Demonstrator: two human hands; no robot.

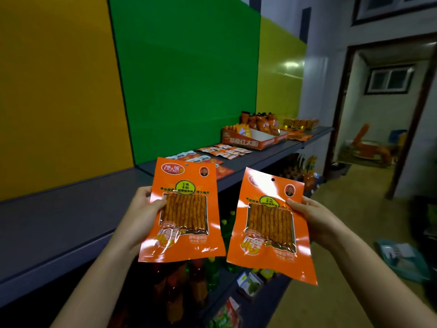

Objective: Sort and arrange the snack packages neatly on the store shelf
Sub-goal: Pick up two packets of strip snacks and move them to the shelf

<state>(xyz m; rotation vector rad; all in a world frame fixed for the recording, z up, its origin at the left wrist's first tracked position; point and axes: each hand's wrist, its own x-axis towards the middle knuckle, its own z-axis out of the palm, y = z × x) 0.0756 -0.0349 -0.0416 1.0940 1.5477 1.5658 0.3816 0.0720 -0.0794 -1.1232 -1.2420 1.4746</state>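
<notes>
Pouches (183,209) (glossy orange plastic), flat, rectangular

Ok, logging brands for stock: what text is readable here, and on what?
"草原红太阳": front of the cardboard box.
"馋大嘴巴": the left orange package, in the left hand.
Too blurred: print on the right orange package, in the right hand.
Too small: flat packets on the shelf.

Small shop: grey shelf (71,221) of snack packets (227,151), display carton (250,141).
</notes>
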